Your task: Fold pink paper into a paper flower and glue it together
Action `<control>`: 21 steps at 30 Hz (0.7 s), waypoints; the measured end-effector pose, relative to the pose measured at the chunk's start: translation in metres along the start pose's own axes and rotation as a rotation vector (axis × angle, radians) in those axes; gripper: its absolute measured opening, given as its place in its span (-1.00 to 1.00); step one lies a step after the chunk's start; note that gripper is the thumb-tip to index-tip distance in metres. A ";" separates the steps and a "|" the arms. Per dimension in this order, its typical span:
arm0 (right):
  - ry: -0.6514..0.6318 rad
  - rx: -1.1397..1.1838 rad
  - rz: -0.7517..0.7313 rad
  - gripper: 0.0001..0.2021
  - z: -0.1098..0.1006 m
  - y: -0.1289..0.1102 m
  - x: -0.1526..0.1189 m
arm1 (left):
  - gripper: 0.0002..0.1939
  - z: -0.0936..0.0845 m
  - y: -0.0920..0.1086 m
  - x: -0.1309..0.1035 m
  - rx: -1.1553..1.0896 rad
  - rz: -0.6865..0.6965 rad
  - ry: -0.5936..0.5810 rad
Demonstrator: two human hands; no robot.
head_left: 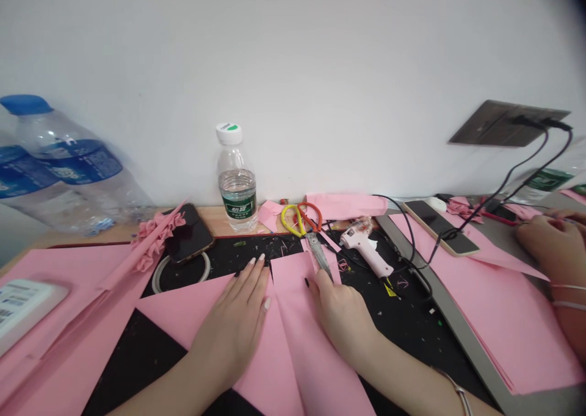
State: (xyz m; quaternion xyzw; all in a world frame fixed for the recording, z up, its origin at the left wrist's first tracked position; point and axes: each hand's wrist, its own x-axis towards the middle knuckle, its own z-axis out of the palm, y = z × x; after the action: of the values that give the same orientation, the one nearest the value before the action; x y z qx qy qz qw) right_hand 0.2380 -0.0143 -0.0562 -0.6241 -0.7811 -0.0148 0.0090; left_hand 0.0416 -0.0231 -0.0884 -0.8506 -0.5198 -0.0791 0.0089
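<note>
Resting the left hand (234, 318) flat, fingers close together, on a folded pink sheet (284, 321) over a black mat (137, 352); curling the right hand (345, 315) over the sheet's other side, apart from the left, possibly pinching paper but too hidden to tell. Showing around them, from left: a white labelled box (27, 309) on pink paper (96, 260), a stem of paper flowers (149, 239), a dark phone (191, 233) overlapping a white ring (207, 268), an upright water bottle (237, 199), yellow-and-orange-handled scissors (315, 248) pointing blades toward the right hand, a pale pink glue gun (367, 251), a second phone (442, 228) on pink sheets (508, 324), and a co-worker's hand (544, 245).
</note>
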 end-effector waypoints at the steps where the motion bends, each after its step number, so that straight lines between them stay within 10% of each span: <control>1: 0.006 0.002 -0.003 -0.85 0.002 0.001 0.000 | -0.50 0.000 0.000 0.000 0.006 -0.002 0.000; 21: -0.140 0.532 0.048 -0.70 -0.016 0.023 -0.003 | -0.51 0.003 0.002 0.000 0.074 0.037 0.078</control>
State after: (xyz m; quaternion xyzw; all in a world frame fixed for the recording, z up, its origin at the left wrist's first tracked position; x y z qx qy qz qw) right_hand 0.2608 -0.0131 -0.0404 -0.6176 -0.7413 0.2344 0.1187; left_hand 0.0442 -0.0236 -0.0909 -0.8554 -0.5058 -0.0928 0.0624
